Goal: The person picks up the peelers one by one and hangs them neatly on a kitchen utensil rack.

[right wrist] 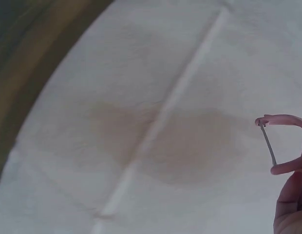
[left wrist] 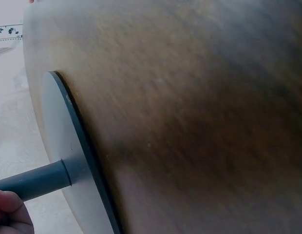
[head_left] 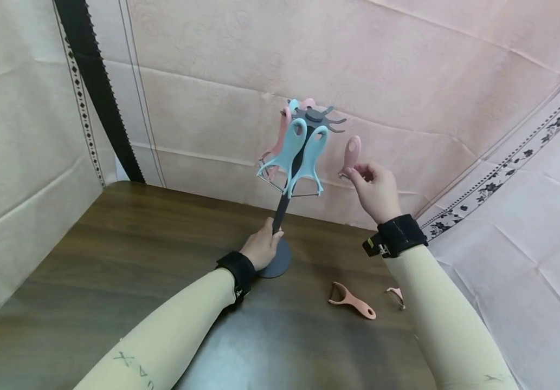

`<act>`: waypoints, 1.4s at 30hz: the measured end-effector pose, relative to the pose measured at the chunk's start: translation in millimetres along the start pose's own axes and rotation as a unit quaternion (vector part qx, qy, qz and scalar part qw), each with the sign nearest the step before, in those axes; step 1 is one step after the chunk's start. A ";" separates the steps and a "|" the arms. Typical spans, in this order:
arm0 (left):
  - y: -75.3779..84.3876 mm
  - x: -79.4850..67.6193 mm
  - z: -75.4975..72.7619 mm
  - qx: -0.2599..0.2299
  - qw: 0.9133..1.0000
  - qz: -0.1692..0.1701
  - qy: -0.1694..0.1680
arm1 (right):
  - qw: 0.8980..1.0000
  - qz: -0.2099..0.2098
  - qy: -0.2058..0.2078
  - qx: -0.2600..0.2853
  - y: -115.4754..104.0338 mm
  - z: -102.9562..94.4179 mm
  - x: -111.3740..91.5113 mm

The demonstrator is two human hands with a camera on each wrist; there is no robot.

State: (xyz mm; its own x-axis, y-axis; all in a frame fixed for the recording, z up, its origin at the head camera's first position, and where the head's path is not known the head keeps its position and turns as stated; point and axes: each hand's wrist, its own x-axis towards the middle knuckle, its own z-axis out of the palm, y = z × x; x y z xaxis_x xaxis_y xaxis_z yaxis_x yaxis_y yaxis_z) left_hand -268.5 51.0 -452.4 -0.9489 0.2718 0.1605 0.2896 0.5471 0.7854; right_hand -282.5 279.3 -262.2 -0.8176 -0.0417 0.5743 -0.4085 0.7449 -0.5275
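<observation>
A dark grey stand (head_left: 283, 208) with a round base (head_left: 280, 260) and a ring of hooks (head_left: 333, 119) on top stands on the table. My left hand (head_left: 262, 246) grips its pole low down, just above the base; the left wrist view shows the fingertips on the pole (left wrist: 39, 181). Light blue peelers (head_left: 293, 146) and pink peelers (head_left: 280, 135) hang from the hooks on the left and front. To the right of the stand, my right hand (head_left: 374, 187) pinches a pink peeler (head_left: 352, 153), handle up, apart from the hooks. Its blade (right wrist: 268, 145) shows in the right wrist view.
An orange-pink peeler (head_left: 355, 303) lies on the brown wooden table (head_left: 162, 260) right of the base. Another peeler (head_left: 397, 297) is partly hidden by my right forearm. Pale cloth (head_left: 201, 108) hangs behind the table and on both sides.
</observation>
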 end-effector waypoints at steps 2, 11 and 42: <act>-0.6 0.0 0.7 0.000 1.000 0.002 0.001 | 1.000 -0.005 0.003 0.007 -10.9 1.3 7.2; 0.3 -1.5 0.7 0.001 1.000 0.004 -0.003 | 0.999 -0.029 0.016 0.037 -47.7 3.4 25.0; 1.7 -3.1 -2.2 0.003 1.000 0.017 -0.002 | 0.998 -0.069 0.008 0.007 -74.6 12.9 24.0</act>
State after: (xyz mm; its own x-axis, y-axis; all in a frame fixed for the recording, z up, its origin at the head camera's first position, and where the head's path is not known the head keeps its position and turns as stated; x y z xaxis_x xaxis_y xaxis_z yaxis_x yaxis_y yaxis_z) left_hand -265.3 49.4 -450.2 -0.9382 0.2927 0.1845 0.3217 0.5418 0.7765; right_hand -277.0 214.2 -217.1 -0.7459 -0.1324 0.6528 -0.5230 0.7233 -0.4509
